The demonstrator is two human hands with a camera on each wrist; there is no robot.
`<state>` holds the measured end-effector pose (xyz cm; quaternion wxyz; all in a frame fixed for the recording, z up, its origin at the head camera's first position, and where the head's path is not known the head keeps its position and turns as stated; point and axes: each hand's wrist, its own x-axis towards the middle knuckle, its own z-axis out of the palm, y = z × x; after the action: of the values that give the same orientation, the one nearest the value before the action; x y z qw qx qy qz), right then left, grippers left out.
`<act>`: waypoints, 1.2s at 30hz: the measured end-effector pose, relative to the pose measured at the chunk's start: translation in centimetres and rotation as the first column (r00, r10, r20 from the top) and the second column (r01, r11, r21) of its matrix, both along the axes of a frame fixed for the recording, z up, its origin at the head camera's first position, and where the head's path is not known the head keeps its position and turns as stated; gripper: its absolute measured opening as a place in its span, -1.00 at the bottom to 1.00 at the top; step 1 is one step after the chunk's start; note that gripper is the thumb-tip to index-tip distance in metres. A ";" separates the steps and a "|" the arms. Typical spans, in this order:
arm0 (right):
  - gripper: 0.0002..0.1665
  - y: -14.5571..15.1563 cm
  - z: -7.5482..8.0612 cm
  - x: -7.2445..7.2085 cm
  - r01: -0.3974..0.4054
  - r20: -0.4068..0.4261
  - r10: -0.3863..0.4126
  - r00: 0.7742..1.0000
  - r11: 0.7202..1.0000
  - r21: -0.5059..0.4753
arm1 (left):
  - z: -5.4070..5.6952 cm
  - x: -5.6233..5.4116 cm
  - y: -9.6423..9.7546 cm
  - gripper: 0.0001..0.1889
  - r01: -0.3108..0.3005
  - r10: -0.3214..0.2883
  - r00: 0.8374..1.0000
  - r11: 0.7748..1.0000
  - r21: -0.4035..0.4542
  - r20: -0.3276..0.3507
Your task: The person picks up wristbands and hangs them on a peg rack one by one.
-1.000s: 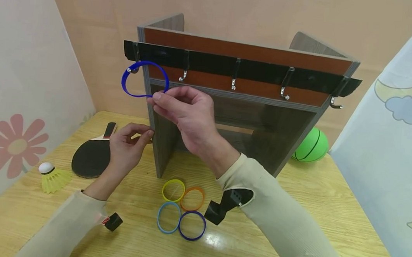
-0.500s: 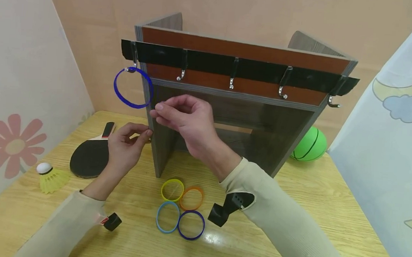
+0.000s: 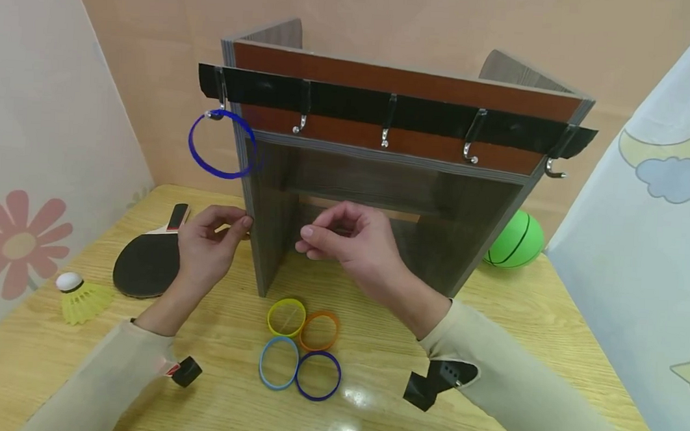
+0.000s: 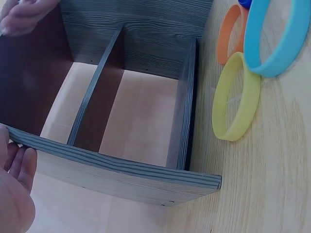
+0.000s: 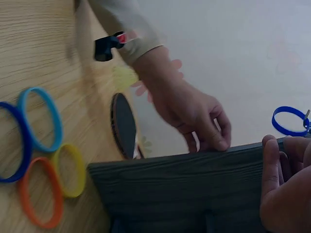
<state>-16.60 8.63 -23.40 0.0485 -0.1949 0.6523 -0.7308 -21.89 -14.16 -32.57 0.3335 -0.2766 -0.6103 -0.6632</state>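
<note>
A blue silicone wristband (image 3: pixel 225 175) hangs from the leftmost metal hook (image 3: pixel 214 114) of a black strip across a wooden shelf unit (image 3: pixel 267 250). My left hand (image 3: pixel 209 244) grips the front edge of the unit's left side panel, thumb against the edge and fingers on its outer face. Holding nothing, my right hand (image 3: pixel 358 242) is in front of the unit, its fingers loosely bent. Below it on the table lie a yellow wristband (image 3: pixel 287 300), an orange wristband (image 3: pixel 337 332), a light blue wristband (image 3: pixel 262 364) and a dark blue wristband (image 3: pixel 339 378).
Several more hooks line the black strip (image 3: pixel 348 98) without bands. A table tennis paddle (image 3: pixel 146 267) and a yellow shuttlecock (image 3: pixel 85 299) lie on the left of the table (image 3: pixel 548 356). Behind the unit's right side is a green ball (image 3: pixel 516 241).
My right hand has let go of the blue wristband, which dropped slightly and now hangs on the hook. That hand then moved right and down. My left hand stays on the panel.
</note>
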 end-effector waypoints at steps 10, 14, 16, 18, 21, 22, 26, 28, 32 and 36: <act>-0.87 3.2 -4.5 1.2 -0.049 0.014 0.047 0.999 0.960 0.276 | -0.1 -0.3 -0.1 -0.83 -0.027 0.026 0.999 0.999 -0.021 -0.021; -0.86 4.2 -6.8 1.1 -0.060 0.057 0.043 0.997 0.939 0.338 | -0.2 -0.3 -0.1 -0.85 -0.010 0.009 1.000 1.000 -0.020 -0.025; -0.86 4.7 -7.9 0.9 -0.073 0.075 0.049 0.996 0.929 0.362 | -0.2 -0.3 -0.1 -0.86 -0.010 0.010 1.000 1.000 -0.024 -0.014; -0.86 5.0 -9.0 0.8 -0.089 0.089 0.059 0.994 0.920 0.382 | -0.2 -0.2 -0.1 -0.87 -0.018 0.018 1.000 0.999 -0.028 0.001; -0.86 5.3 -10.3 0.6 -0.107 0.119 0.064 0.991 0.910 0.402 | -0.1 0.0 -0.1 -0.89 -0.038 0.039 0.999 0.999 -0.039 0.016; -0.86 5.4 -10.7 0.5 -0.111 0.128 0.064 0.990 0.909 0.402 | -0.1 0.0 -0.1 -0.90 -0.044 0.045 0.999 0.998 -0.043 0.021; -0.86 5.6 -12.1 0.2 -0.106 0.128 0.057 0.990 0.904 0.413 | 0.0 0.1 0.0 -0.91 -0.057 0.058 0.998 0.997 -0.055 0.026; -0.86 5.8 -12.8 0.0 -0.104 0.126 0.055 0.990 0.900 0.423 | 0.5 0.6 0.2 -0.93 -0.058 0.060 0.998 0.996 -0.061 0.024; -0.82 5.9 -14.0 -0.3 -0.102 0.132 0.050 0.990 0.899 0.425 | 1.1 1.1 0.3 -0.92 -0.036 0.037 0.999 0.998 -0.058 0.015; -0.78 6.1 -15.0 -0.7 -0.101 0.131 0.050 0.990 0.902 0.420 | 0.8 0.9 0.2 -0.91 -0.020 0.020 1.000 0.999 -0.047 0.006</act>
<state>-17.25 14.73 -38.40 0.1562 -0.1615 0.7839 -0.5788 -20.97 -13.94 -31.72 0.3318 -0.2760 -0.6295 -0.6461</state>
